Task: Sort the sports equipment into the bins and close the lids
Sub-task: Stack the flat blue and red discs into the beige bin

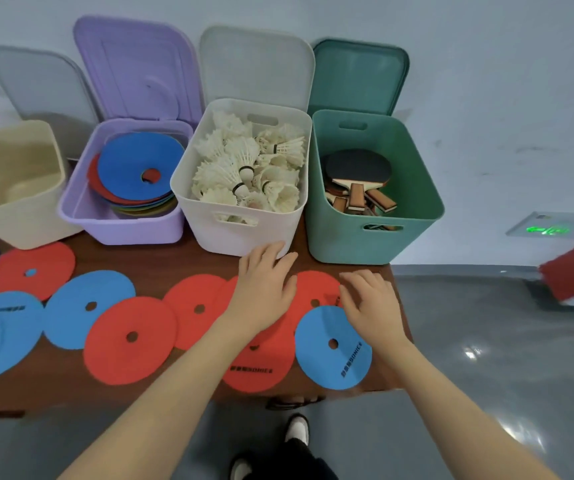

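1. Flat, thin red discs (pixel 129 341) and blue discs (pixel 334 348) with centre holes are lying across the brown surface (pixel 181 261), lower frame.
2. The left hand (pixel 264 289) is pressing flat, fingers spread, on overlapping red discs.
3. The right hand (pixel 372 306) is resting with loosely spread fingers, holding nothing.
4. Behind, the purple bin (pixel 119 230) is holding stacked discs.

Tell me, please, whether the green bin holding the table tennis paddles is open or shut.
Open. The green bin has its lid propped upright behind it against the wall, and the table tennis paddles inside show from above.
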A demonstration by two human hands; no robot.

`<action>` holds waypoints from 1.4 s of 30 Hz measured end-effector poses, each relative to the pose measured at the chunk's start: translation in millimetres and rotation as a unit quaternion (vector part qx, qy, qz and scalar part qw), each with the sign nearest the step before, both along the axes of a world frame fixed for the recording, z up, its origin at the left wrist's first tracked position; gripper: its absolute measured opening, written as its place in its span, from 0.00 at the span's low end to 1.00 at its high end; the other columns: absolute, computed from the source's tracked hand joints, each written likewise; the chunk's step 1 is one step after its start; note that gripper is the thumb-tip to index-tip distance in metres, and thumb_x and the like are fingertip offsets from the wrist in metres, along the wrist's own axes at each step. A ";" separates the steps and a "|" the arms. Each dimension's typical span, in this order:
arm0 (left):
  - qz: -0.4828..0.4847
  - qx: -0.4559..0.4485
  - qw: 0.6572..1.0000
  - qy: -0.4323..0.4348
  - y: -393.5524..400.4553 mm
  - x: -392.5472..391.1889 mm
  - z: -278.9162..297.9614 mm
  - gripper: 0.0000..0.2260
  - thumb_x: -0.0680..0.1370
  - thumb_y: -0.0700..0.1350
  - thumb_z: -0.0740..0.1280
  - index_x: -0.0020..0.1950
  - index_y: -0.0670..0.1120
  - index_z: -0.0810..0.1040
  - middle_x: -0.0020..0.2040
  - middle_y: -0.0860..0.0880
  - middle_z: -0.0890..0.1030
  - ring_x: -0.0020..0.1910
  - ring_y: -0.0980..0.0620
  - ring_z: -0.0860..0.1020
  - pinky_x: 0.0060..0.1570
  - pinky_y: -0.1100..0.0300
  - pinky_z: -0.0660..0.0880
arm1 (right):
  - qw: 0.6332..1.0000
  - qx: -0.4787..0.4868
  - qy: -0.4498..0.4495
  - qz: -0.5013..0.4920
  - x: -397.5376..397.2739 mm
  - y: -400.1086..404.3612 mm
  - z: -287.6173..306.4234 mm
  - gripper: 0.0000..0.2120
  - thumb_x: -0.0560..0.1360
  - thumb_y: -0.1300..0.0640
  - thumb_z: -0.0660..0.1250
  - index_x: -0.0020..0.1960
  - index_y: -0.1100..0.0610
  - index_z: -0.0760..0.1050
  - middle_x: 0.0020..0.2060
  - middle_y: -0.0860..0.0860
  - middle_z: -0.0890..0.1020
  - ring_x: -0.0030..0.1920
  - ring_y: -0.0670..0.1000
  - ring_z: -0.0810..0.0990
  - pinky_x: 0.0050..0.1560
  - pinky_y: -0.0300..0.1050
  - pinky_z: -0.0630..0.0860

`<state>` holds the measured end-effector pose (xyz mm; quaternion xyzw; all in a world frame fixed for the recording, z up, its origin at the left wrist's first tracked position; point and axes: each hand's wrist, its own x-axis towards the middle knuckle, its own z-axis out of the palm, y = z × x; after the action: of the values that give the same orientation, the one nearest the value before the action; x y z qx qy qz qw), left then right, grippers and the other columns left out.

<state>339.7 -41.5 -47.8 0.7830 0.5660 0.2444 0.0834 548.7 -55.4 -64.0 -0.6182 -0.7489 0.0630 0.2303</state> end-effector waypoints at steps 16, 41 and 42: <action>-0.047 -0.320 0.928 0.182 -55.6 49.9 -84.6 0.32 0.78 0.56 0.60 0.77 0.52 0.47 0.77 0.45 0.45 0.75 0.44 0.47 0.70 0.47 0.49 | 0.950 -0.269 -0.126 -0.094 22.3 -36.8 -75.5 0.41 0.71 0.30 0.58 0.74 0.53 0.54 0.74 0.56 0.57 0.71 0.58 0.57 0.69 0.53 0.55; 0.177 -0.205 0.959 -0.083 -83.5 -17.5 -81.4 0.33 0.73 0.38 0.67 0.75 0.46 0.56 0.69 0.43 0.59 0.64 0.43 0.61 0.65 0.55 0.61 | 0.961 -0.238 0.139 0.014 -56.5 -41.6 -72.3 0.24 0.75 0.62 0.65 0.69 0.56 0.66 0.58 0.54 0.71 0.55 0.57 0.74 0.55 0.55 0.72; 0.200 -0.228 0.951 -0.057 -84.8 -23.0 -83.8 0.34 0.74 0.40 0.67 0.76 0.45 0.54 0.71 0.42 0.57 0.66 0.42 0.60 0.66 0.53 0.60 | 0.961 -0.250 0.122 0.007 -66.3 -41.0 -73.8 0.25 0.75 0.61 0.65 0.70 0.57 0.65 0.59 0.55 0.70 0.57 0.58 0.72 0.58 0.55 0.70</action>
<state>316.7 -126.4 -131.6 0.5989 0.7457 0.1647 0.2411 482.4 -96.5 -137.8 -0.6386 -0.6797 0.3244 0.1576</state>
